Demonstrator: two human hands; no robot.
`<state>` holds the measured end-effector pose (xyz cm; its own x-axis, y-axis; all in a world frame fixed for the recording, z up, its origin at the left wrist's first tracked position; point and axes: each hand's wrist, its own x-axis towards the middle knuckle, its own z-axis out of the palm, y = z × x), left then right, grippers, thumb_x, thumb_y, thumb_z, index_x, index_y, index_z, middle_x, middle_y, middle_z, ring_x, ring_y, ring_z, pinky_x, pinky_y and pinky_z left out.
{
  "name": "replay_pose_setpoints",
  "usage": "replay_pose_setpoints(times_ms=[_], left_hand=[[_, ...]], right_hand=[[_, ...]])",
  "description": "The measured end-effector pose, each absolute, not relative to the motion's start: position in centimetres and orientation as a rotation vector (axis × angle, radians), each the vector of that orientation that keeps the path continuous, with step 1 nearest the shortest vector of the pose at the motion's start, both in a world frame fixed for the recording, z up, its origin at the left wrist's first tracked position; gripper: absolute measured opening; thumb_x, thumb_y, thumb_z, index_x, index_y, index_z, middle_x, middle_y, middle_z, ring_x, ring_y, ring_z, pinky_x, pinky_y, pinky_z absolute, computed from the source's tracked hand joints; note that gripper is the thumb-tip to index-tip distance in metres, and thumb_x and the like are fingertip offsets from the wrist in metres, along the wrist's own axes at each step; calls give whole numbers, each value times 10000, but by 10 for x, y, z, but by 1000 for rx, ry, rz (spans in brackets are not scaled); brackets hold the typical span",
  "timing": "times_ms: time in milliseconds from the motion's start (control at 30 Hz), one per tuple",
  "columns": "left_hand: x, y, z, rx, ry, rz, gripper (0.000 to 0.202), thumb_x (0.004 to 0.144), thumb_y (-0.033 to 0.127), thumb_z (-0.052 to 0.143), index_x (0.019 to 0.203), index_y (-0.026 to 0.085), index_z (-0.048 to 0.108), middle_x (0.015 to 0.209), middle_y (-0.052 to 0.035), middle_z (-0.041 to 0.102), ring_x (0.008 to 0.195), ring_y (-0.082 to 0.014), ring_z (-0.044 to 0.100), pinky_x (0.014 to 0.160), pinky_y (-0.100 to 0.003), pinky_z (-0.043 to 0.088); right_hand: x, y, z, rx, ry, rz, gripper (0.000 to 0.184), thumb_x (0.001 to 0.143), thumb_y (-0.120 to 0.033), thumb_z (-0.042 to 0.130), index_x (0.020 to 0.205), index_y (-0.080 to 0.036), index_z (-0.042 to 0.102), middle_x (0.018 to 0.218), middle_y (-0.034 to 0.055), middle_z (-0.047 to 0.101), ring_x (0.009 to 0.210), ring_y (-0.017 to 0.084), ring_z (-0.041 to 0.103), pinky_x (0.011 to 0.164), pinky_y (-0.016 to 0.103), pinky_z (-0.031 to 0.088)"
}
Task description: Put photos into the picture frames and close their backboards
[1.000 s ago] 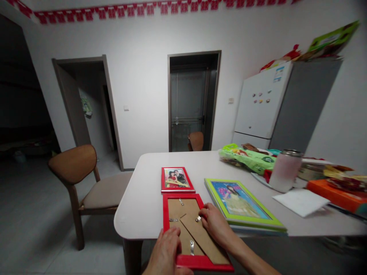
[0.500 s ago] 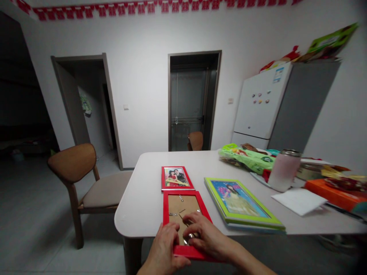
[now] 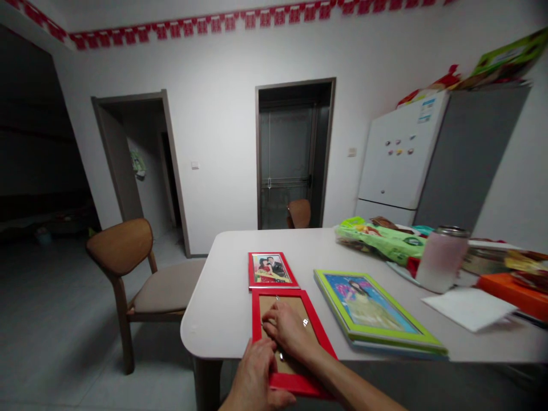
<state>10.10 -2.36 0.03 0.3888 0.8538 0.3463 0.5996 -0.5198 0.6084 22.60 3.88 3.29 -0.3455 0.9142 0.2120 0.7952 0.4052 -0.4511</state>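
Observation:
A red picture frame (image 3: pixel 311 319) lies face down at the near edge of the white table (image 3: pixel 222 302), its brown backing board showing. My left hand (image 3: pixel 256 378) rests on the frame's near left corner, fingers curled over its edge. My right hand (image 3: pixel 287 330) lies on the backing board with its fingertips bent at a small metal clip on the left side. Just beyond sits a smaller red frame (image 3: pixel 270 270) with a photo of two people. To the right lies a green frame (image 3: pixel 372 311) with a picture facing up.
A wooden chair (image 3: pixel 137 274) stands left of the table. On the table's right are a green snack bag (image 3: pixel 381 238), a pink jar (image 3: pixel 440 258), a white paper (image 3: pixel 468 308) and an orange box (image 3: pixel 514 291). A white fridge (image 3: pixel 398 160) stands behind, with two doorways beyond.
My right hand has moved from the clip on the right side of the backing board across to the left side. The fold-out stand is now covered by my hands. The view shifted slightly.

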Motion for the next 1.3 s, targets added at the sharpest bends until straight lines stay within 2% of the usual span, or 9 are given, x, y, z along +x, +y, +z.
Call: replay_pose_setpoints(times_ms=[333, 467, 600, 733, 833, 967, 1033, 1133, 1300], left_hand=[[101, -25, 0, 2253, 1301, 885, 586, 334, 242, 812, 858, 163, 561, 1018, -84, 548, 957, -270, 485, 850, -419, 383], [102, -24, 0, 2247, 1297, 900, 586, 341, 244, 812, 861, 150, 558, 975, -84, 561, 936, -260, 495, 835, -400, 397], [101, -23, -6, 2272, 1285, 916, 544, 331, 240, 813, 805, 157, 560, 1027, -87, 546, 953, -261, 490, 867, -406, 371], [101, -26, -4, 2259, 1286, 912, 472, 355, 253, 803, 746, 169, 552, 1021, -69, 554, 960, -249, 493, 873, -386, 375], [101, -29, 0, 2258, 1320, 879, 476, 411, 240, 779, 821, 167, 546, 1145, -101, 497, 1068, -274, 427, 922, -414, 328], [101, -30, -1, 2262, 1312, 816, 630, 424, 256, 766, 988, 152, 504, 1257, -157, 386, 1155, -312, 329, 964, -468, 257], [101, -28, 0, 2217, 1303, 851, 680, 443, 259, 753, 1052, 139, 476, 1281, -171, 347, 1176, -311, 299, 974, -452, 253], [99, -27, 5, 2050, 1333, 957, 629, 597, 280, 647, 1155, 123, 402, 1308, -161, 307, 1197, -269, 280, 981, -395, 271], [100, -25, 15, 2030, 1362, 925, 631, 644, 263, 595, 1208, 121, 352, 1327, -135, 282, 1225, -243, 221, 1011, -383, 209]], right_hand=[[243, 73, 21, -1828, -2067, 39, 300, 767, -295, 384, 909, -174, 620, 933, 110, 580, 877, 211, 481, 701, 287, 327], [241, 77, 23, -1846, -2072, 48, 300, 757, -300, 397, 969, -238, 600, 965, 85, 570, 892, 213, 473, 688, 293, 331], [254, 57, 32, -1720, -2111, 105, 382, 738, -322, 419, 1090, -213, 519, 1011, 86, 551, 913, 202, 475, 739, 291, 339], [276, 18, 39, -1531, -2235, 299, 373, 703, -411, 458, 989, -204, 577, 947, 74, 557, 853, 177, 501, 739, 262, 355], [281, 0, 35, -1534, -2262, 316, 377, 633, -390, 530, 961, -214, 588, 929, 70, 548, 845, 186, 503, 732, 265, 363], [277, 2, 27, -1564, -2144, 335, 412, 646, -261, 473, 1039, -164, 549, 952, 92, 563, 891, 189, 508, 784, 270, 360], [278, 9, 30, -1551, -2099, 336, 422, 637, -218, 453, 1044, -151, 545, 963, 94, 573, 901, 184, 516, 794, 265, 361], [282, 17, 40, -1565, -2061, 283, 441, 644, -187, 430, 1072, -151, 529, 982, 93, 580, 906, 174, 525, 794, 256, 364], [280, 9, 49, -1656, -2268, 342, 479, 628, -396, 523, 1048, -170, 552, 945, 106, 608, 842, 204, 554, 720, 274, 392]])
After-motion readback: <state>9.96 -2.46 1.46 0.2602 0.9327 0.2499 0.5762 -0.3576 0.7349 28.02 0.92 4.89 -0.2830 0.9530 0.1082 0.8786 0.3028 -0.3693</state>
